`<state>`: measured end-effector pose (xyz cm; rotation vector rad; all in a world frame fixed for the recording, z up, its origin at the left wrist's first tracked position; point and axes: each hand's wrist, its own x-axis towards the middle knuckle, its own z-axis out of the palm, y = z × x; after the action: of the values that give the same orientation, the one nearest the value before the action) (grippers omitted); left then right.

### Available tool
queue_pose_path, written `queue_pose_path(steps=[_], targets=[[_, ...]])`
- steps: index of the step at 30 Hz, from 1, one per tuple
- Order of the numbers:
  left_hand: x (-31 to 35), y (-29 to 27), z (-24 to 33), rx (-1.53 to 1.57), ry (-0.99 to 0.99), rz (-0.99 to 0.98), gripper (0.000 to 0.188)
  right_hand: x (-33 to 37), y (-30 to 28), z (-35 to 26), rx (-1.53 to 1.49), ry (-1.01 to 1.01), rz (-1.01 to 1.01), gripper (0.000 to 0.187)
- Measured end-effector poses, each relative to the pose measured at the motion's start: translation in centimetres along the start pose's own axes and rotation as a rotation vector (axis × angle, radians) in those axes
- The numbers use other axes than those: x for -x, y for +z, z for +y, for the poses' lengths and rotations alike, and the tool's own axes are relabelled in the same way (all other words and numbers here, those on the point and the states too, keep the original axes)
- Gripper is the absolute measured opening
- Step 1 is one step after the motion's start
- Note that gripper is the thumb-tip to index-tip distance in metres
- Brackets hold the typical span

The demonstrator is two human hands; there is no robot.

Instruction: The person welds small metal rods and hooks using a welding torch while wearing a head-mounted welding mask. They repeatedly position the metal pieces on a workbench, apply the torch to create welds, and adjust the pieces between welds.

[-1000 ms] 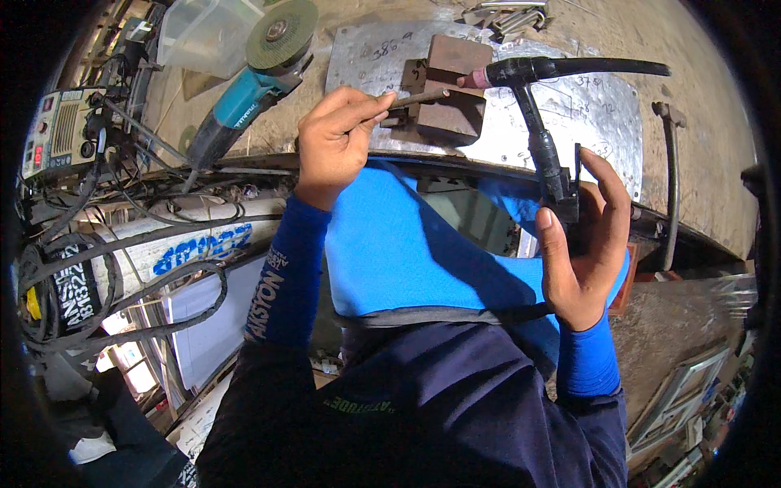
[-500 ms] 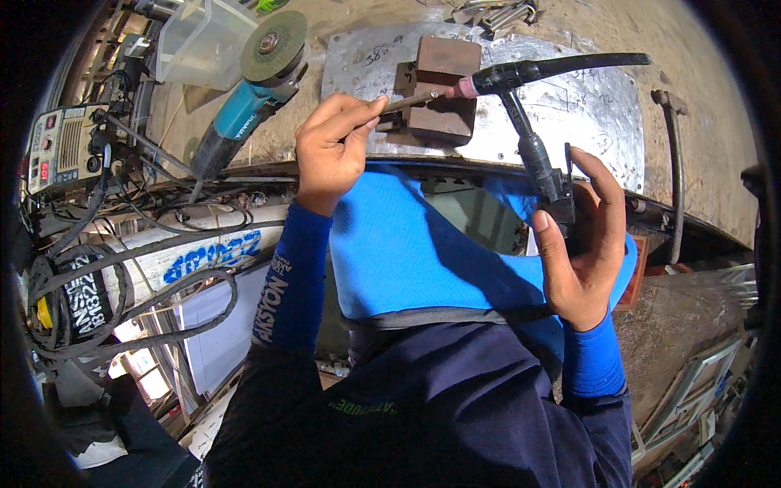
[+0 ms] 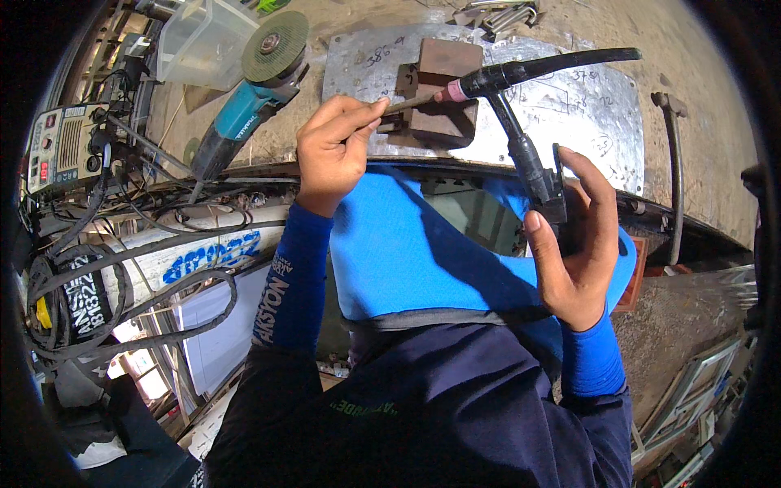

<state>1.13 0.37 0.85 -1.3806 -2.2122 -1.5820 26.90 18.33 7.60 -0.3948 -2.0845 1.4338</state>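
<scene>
My left hand [image 3: 335, 153] pinches a short, thin brownish-grey metal rod [image 3: 409, 103] between thumb and fingers, its free end pointing right. My right hand [image 3: 579, 244] grips the black handle of a TIG torch [image 3: 514, 122], with thumb and forefinger on either side of it. The torch's pink nozzle [image 3: 460, 90] faces left, at the rod's free end; I cannot tell whether they touch. Behind and beneath them, rusty-brown steel blocks [image 3: 449, 58] stand on a silver metal plate [image 3: 561, 122] marked with handwriting.
A teal angle grinder [image 3: 244, 122] lies to the left, beside a clear plastic bin [image 3: 199, 45]. At far left are a welding machine [image 3: 65, 150] and looped black cables [image 3: 122, 276]. A hammer [image 3: 672, 175] lies at the right; metal scraps [image 3: 500, 16] sit at the back.
The torch has shifted slightly left with my right hand, bringing its nozzle over the rod's free end. My left hand has barely moved.
</scene>
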Motion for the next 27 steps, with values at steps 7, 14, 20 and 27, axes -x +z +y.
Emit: queue_pose_path(steps=[7, 14, 20, 27], targets=[[0.44, -0.19, -0.36, -0.013, -0.105, -0.019, 0.027, 0.16, -0.27, -0.34, 0.066, 0.044, 0.008, 0.06], [-0.01, -0.13, -0.04, 0.013, -0.03, -0.023, 0.028, -0.08, -0.17, -0.38, 0.001, 0.054, 0.043, 0.06], [0.07, -0.23, -0.27, 0.019, -0.027, -0.036, 0.03, 0.15, -0.71, -0.11, 0.004, 0.061, 0.02, 0.06], [-0.17, -0.23, -0.05, 0.016, -0.015, -0.022, 0.031, -0.15, -0.52, -0.12, 0.0, 0.04, 0.028, 0.062]])
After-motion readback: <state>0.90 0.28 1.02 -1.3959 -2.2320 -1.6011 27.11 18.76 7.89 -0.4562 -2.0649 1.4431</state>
